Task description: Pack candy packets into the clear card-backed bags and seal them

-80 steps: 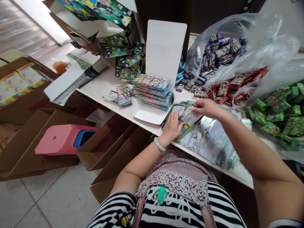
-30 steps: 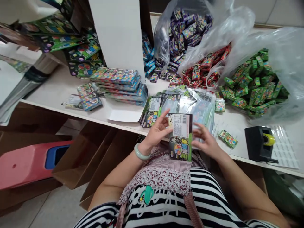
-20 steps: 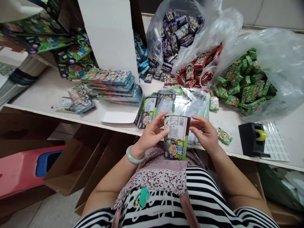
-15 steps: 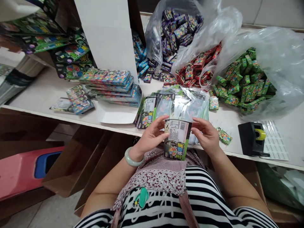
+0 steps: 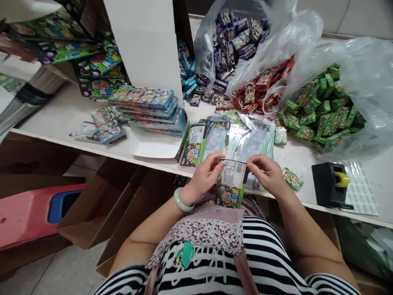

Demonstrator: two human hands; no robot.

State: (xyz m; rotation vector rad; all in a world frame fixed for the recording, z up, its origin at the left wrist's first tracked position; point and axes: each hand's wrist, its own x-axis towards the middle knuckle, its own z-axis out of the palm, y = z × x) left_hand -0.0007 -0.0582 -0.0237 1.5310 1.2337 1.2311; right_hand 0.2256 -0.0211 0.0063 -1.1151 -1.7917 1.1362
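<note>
A printed candy pouch [image 5: 229, 192] hangs upright at the table's front edge, its barcode label facing me. My left hand [image 5: 208, 171] is closed on the pouch's upper left corner, thumb and fingers pinching it. At the upper right corner, my right hand [image 5: 266, 173] pinches the rim between thumb and fingertips. Just beyond both hands lies a fanned pile of similar flat pouches [image 5: 215, 137], some with their clear sides up. A small green candy box [image 5: 292, 179] rests right of my right hand.
Clear bags at the back hold purple boxes [image 5: 242, 39], red boxes [image 5: 265, 82] and green boxes [image 5: 325, 106]. Stacked candy strips [image 5: 144, 98] stand at the left. A black tape dispenser [image 5: 330, 184] sits at the right. Below are open cartons [image 5: 89, 209] and a pink plastic object [image 5: 26, 215].
My right hand has closed in on the pouch's upper right corner, where its fingers were looser before. The pouch's mouth looks flatter. The whole view has shifted slightly.
</note>
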